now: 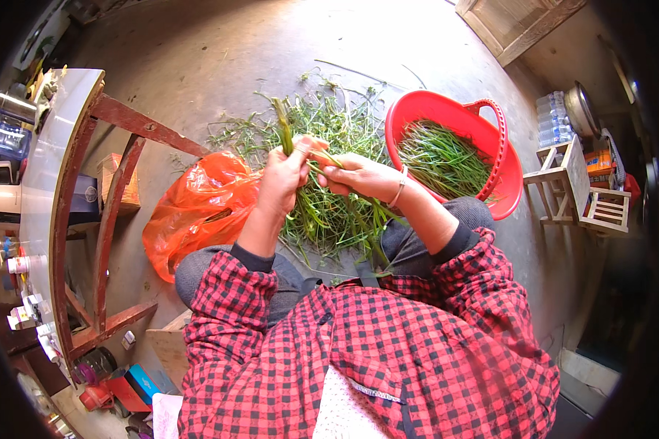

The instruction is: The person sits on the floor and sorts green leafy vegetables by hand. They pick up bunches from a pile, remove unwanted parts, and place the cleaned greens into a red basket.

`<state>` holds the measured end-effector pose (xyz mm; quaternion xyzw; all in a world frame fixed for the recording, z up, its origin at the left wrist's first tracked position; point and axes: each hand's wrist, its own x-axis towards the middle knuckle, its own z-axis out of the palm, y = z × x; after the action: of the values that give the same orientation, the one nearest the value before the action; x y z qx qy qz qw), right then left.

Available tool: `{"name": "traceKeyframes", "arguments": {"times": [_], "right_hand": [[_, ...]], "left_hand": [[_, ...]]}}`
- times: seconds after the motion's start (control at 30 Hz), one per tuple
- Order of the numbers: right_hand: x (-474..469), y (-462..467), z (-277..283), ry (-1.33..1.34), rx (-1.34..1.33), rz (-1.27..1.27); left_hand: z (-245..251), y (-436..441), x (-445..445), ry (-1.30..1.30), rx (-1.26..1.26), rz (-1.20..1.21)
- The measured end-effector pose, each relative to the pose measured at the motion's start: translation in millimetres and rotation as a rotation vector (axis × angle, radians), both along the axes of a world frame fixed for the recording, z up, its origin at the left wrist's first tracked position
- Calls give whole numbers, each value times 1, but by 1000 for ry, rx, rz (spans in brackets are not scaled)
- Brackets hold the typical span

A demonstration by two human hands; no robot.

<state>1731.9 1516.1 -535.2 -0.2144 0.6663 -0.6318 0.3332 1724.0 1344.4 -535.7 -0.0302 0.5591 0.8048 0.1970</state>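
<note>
My left hand (pixel 288 170) is closed around a small bunch of green stalks (pixel 283 123), whose ends stick up above the fist. Beside it my right hand (pixel 357 174) pinches thin green stems (pixel 335 160), and leafy parts trail below it towards my lap. The fingers of both hands nearly meet. Under them a loose heap of grassy greens and trimmings (pixel 329 219) spreads over the concrete floor. To the right, a red plastic basket (pixel 513 200) with a perforated handle holds long green leaves (pixel 442 159). An orange plastic bag (pixel 197 203) lies left of the heap, its contents mostly hidden.
A table with red-brown wooden legs (pixel 107 219) stands at my left, bottles and small boxes on its top. Small wooden stools (pixel 563 175) and shrink-wrapped water bottles (pixel 553 118) are at the right. A wooden door (pixel 519 22) is at the far right.
</note>
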Motion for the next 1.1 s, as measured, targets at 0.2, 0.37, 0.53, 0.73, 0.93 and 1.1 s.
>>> {"name": "traceKeyframes", "arguments": {"times": [0.2,0.37,0.53,0.73,0.93,1.1], "right_hand": [[2,6,15,-129,-101,-390],[-6,0,8,-3,-192,-652],[-9,5,1,-10,-156,-658],[-10,7,1,111,-119,-720],[-11,6,-1,132,-84,-617],[-11,11,3,125,55,-662]], "left_hand": [[-7,-1,1,89,-110,-52],[-9,13,10,213,-268,-167],[-10,10,9,13,-49,-72],[-13,7,6,-11,-16,-84],[-14,11,9,-52,-27,-77],[-15,10,8,-38,27,-26]]}}
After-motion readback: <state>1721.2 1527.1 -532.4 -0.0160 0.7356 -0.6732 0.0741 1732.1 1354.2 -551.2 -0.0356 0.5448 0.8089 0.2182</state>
